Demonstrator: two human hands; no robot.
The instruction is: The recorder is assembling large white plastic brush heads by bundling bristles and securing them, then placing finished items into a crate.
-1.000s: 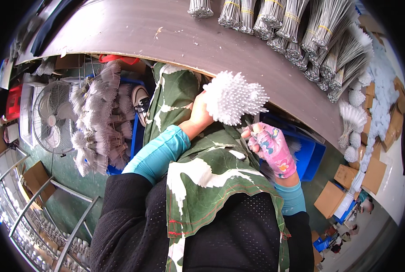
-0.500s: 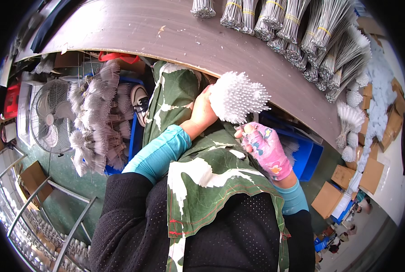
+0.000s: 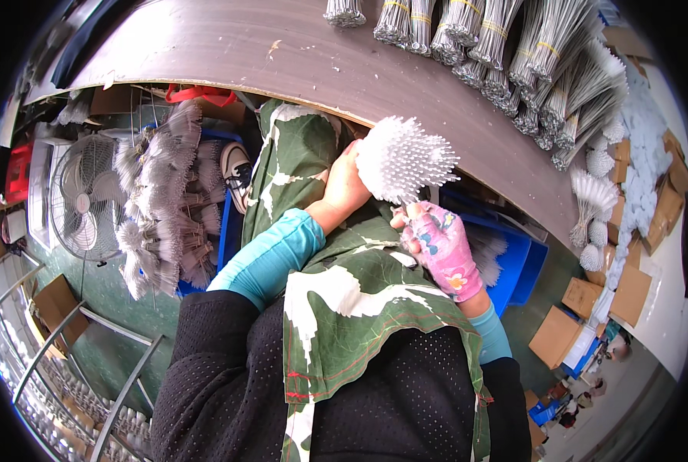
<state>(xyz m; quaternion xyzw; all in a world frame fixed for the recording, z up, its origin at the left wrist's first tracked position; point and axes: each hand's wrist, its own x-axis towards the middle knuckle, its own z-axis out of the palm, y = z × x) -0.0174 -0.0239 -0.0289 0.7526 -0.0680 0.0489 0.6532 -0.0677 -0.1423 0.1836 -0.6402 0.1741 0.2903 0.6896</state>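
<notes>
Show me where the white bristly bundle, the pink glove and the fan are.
white bristly bundle (image 3: 404,158), head view, middle of its spiky end
pink glove (image 3: 444,250), head view, back of the right hand
fan (image 3: 86,199), head view, centre of the grille

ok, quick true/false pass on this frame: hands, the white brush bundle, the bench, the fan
1. The left hand touches the white brush bundle. True.
2. The right hand is bare. False: it wears a pink patterned glove.
3. The wire bundles lie on the grey bench. True.
4. The fan stands to the person's right. False: it is on the left, on the floor.
5. The white brush bundle rests flat on the bench. False: it is held up at the bench edge, over the green apron.
</notes>
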